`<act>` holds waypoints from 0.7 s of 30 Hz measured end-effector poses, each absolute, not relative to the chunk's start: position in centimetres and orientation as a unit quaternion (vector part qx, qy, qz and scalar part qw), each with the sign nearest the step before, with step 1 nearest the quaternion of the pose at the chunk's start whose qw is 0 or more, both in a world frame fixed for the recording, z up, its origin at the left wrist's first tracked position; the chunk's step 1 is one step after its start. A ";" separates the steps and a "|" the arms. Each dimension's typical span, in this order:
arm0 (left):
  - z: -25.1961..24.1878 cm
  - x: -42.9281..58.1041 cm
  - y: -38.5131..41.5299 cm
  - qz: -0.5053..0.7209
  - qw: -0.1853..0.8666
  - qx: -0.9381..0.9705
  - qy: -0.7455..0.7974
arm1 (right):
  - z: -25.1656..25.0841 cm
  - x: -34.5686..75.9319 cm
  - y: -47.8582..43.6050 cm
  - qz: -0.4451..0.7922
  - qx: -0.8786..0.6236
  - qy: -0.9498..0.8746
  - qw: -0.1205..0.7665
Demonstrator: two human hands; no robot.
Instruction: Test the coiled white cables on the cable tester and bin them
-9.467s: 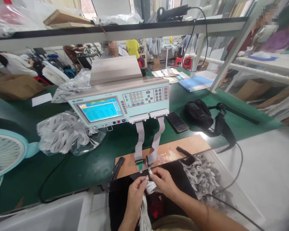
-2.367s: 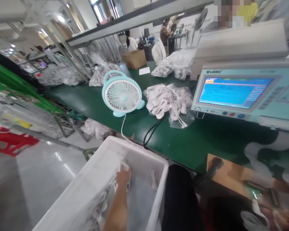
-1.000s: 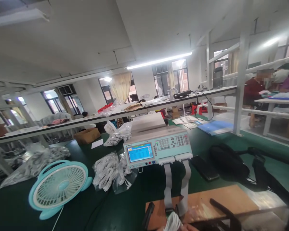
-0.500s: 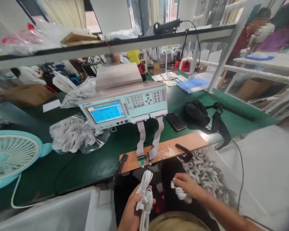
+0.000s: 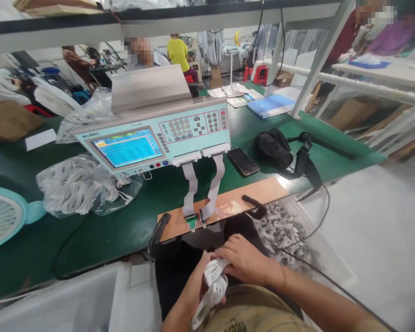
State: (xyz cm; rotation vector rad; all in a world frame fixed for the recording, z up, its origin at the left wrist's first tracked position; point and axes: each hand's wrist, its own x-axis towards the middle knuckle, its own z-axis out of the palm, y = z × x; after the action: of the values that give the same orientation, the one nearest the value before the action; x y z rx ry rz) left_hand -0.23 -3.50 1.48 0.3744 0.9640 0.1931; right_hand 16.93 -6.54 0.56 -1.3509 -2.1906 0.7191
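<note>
Coiled white cables (image 5: 216,288) lie bunched in my left hand (image 5: 196,288), whose fingers wrap round them close to my lap. My right hand (image 5: 244,258) is at the top end of the same bunch, fingers bent and pressed against the white cables; the fingertips are partly hidden. Just beyond my hands, two small connectors (image 5: 192,224) sit at the near edge of a copper-coloured board (image 5: 233,200). Grey ribbon cables (image 5: 212,191) run from them up to a tester (image 5: 193,124) with a lit blue screen.
A plastic bag of white cables (image 5: 76,184) and a light-blue fan (image 5: 3,221) are on the left. A phone (image 5: 243,161) and a black bag (image 5: 275,150) lie right of the tester. Bins flank my lap; the right one holds many cables (image 5: 280,230). People work behind.
My right hand, holding a small white cable coil, has moved left and joined my left hand at the bunch. The camera view has tilted down and shifted right.
</note>
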 end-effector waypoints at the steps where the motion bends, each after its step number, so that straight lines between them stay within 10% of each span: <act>1: 1.2 -0.7 -3.5 0.091 0.869 0.191 0.448 | 0.5 17.2 -6.6 0.305 -0.482 -0.784 0.245; 13: 1.1 -5.3 -1.5 0.059 0.563 0.720 0.401 | -1.4 17.4 -7.0 0.454 -0.450 -0.730 0.241; 21: -0.8 -4.1 -2.3 0.002 0.707 0.538 0.459 | -2.9 16.1 -7.6 0.366 -0.432 -0.788 0.244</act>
State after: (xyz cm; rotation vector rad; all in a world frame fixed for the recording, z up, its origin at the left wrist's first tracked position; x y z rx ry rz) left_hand -4.06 -2.33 -0.79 1.1957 1.0202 0.0046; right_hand 16.10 -7.65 -2.92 -1.1791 -2.1509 0.9998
